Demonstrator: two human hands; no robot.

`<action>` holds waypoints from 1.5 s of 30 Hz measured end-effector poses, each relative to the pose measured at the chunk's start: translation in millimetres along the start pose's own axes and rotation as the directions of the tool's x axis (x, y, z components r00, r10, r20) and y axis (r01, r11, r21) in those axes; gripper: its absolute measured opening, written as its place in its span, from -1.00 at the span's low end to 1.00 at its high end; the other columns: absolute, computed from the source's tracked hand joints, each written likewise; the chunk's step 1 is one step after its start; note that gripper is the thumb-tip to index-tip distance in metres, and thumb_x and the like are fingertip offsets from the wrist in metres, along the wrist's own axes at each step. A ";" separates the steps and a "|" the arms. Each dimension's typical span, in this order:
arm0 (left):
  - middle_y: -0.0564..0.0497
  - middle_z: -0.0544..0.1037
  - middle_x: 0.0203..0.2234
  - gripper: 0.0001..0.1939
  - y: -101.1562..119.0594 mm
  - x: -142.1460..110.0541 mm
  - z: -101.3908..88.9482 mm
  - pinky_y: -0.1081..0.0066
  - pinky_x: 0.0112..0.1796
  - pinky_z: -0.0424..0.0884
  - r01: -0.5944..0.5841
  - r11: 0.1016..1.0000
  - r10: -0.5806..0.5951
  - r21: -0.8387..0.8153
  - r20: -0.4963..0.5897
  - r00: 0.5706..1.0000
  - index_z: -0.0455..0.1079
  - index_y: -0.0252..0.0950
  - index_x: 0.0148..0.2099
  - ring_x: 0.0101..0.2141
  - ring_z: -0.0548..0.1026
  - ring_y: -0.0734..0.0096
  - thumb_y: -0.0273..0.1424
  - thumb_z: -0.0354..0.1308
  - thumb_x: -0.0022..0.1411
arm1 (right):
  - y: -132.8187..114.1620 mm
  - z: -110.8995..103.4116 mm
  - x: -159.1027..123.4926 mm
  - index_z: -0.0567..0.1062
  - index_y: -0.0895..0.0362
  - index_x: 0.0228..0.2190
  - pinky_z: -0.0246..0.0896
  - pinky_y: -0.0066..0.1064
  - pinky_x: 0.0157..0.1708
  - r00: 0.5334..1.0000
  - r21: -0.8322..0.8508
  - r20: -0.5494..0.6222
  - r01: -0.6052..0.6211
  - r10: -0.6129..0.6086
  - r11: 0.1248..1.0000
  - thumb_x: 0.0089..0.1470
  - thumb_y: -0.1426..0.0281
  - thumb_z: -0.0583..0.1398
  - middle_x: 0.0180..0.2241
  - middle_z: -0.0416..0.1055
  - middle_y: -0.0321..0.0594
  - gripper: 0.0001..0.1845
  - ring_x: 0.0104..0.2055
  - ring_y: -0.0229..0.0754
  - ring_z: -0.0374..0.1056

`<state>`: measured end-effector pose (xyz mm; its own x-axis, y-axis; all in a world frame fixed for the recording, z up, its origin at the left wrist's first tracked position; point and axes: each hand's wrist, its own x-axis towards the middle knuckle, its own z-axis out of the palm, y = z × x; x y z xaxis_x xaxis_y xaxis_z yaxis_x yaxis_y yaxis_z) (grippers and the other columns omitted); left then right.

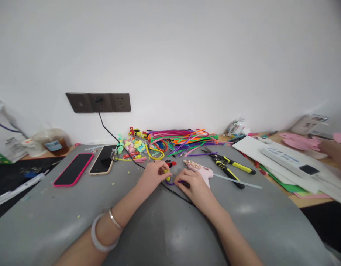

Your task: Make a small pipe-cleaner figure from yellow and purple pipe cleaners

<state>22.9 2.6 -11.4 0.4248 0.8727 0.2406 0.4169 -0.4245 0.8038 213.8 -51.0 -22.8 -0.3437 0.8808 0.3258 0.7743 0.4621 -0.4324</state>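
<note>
Between the thumb and fingers of my left hand is a small yellow fuzzy piece, too small to make out fully. My right hand pinches a purple pipe cleaner, whose near end reaches toward the yellow piece; whether they are joined I cannot tell. Just behind my hands lies a small red and black thing. A pink hot glue gun rests beside my right hand, a pale glue stick projecting from its back. Its lower part is hidden by that hand.
Yellow-handled pliers lie to the right. Bundled pipe cleaners and small colourful pieces line the wall. Two phones are at left. A black cord crosses under my hands. Another person's hand appears far right, near white boards.
</note>
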 end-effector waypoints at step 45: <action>-0.02 0.69 -0.32 -0.80 -2.8 0.3 1.0 0.46 -0.27 0.46 0.020 0.994 -0.013 -0.111 0.070 0.997 0.63 -0.27 -0.22 -0.38 0.58 0.37 -0.54 0.28 0.07 | 12.1 3.5 11.3 0.56 0.14 -0.47 0.22 -0.39 -0.36 0.997 0.025 -0.046 -0.060 0.061 0.998 0.01 0.63 0.21 -0.45 0.46 -0.20 -0.82 -0.40 -0.17 0.40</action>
<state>22.7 3.8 -14.2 0.4744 0.8591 0.1919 0.3340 -0.3774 0.8637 217.4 -35.1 -27.2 -0.2711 0.9014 0.3376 0.7797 0.4113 -0.4721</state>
